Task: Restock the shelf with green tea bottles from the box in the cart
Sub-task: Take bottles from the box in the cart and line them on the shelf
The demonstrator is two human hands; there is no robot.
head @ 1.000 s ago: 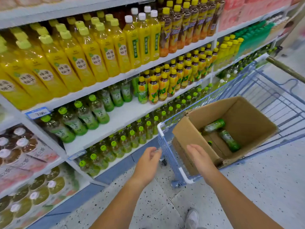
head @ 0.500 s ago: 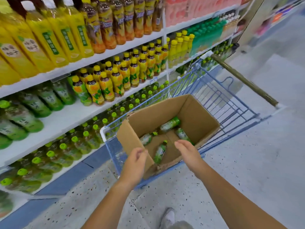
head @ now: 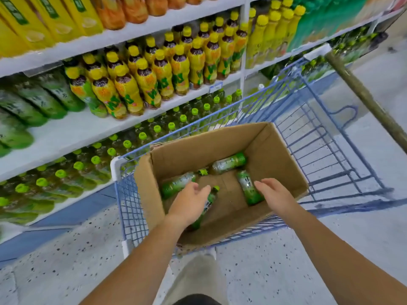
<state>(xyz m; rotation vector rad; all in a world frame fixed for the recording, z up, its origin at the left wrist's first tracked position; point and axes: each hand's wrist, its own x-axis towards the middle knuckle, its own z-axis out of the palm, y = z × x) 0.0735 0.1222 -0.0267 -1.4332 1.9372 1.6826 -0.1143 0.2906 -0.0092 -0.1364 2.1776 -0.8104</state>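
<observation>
Both hands reach into the cardboard box (head: pixel 259 146); left hand (head: pixel 189 203) spread, empty, over one green tea bottle (head: pixel 206 208); right hand (head: pixel 275 195) open beside another bottle (head: pixel 247 186); label writing blurred, unreadable.

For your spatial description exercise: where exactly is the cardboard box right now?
In the head view, the cardboard box sits open in the blue wire cart, lower centre, right of the drink shelves, with both hands reaching in.

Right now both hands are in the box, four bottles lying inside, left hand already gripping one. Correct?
Not quite. The head view shows the left hand open above a bottle, not gripping. The rest holds: right hand is in the box too, four bottles lying inside.
</observation>
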